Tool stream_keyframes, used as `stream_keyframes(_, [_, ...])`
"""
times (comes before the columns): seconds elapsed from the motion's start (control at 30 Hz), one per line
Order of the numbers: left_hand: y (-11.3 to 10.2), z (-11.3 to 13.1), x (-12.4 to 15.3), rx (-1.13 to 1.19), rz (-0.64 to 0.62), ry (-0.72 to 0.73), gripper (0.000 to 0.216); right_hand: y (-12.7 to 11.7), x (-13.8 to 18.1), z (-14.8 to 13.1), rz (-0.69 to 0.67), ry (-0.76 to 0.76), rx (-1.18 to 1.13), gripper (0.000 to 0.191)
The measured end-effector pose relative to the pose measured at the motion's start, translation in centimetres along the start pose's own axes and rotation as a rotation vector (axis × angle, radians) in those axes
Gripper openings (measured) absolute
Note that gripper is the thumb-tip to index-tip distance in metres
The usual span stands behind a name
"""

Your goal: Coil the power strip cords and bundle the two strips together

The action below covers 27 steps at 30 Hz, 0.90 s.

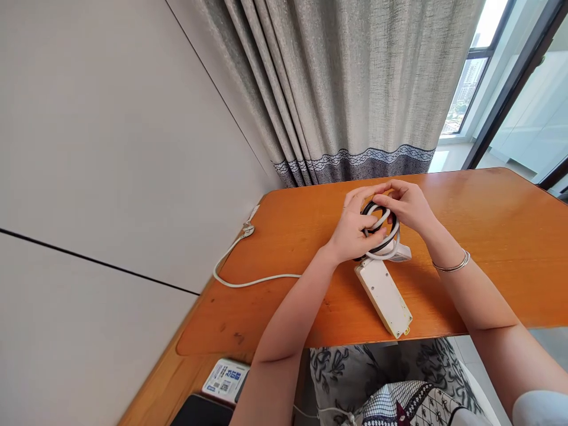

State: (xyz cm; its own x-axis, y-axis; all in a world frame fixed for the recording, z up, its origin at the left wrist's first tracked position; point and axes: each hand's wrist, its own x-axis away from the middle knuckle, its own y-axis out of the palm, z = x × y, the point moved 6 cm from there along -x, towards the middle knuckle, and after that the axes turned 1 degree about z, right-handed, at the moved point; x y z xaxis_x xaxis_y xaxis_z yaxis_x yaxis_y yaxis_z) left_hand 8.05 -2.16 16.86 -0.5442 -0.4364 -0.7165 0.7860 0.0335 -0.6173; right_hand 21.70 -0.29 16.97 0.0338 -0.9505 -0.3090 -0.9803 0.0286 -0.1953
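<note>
Both bare hands close on a loose round coil of white and black cable (393,235) — the left hand (355,229) from its 9 o'clock side, the right hand (407,207) from about 1 o'clock. The left hand's thumb and fingers curl part-way round the strands, with fingertips crossing the front of the loops. The right hand pinches the upper part of the coil, thumb laid over it, and the fingers of both hands come together at 12 o'clock. Whether the coil touches the wood beneath cannot be told.

Just beside it at 4 to 5 o'clock is a small white plastic block (402,253), partly behind the loops. At 6 o'clock a long white plastic power strip (384,296) lies slantwise, its near end close to the table edge. A thin silver bangle (453,268) circles the right wrist.

Farther out, between 8 and 9 o'clock, a white cord (252,284) curves over the glossy orange-brown wooden tabletop (488,254) — it runs out of sight behind the left forearm — and leads to a pale plug (248,228) at 9 o'clock. Beyond the table, a grey textured curtain with a dark patterned band (364,77) hangs at 12 o'clock. Near 8 o'clock, below the table's left corner, sits a white box with blue print (226,381), with a flat black object (199,412) beside it.
</note>
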Motion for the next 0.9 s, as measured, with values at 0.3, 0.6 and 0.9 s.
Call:
stream_keyframes(0.3, [-1.3,-1.0,0.7,0.268,0.304,-0.121,0.056,2.1,-0.4,1.1,-0.279,-0.068,-0.100,0.049])
stream_keyframes(0.6, [-1.2,-3.3,0.2,0.404,0.336,-0.258,0.046,1.3,0.4,-1.2,-0.145,-0.499,0.186,0.028])
stream_keyframes(0.9, [1.4,-2.8,0.0,0.659,0.211,-0.151,0.077,-0.7,1.3,-2.8,0.195,-0.531,0.396,0.032])
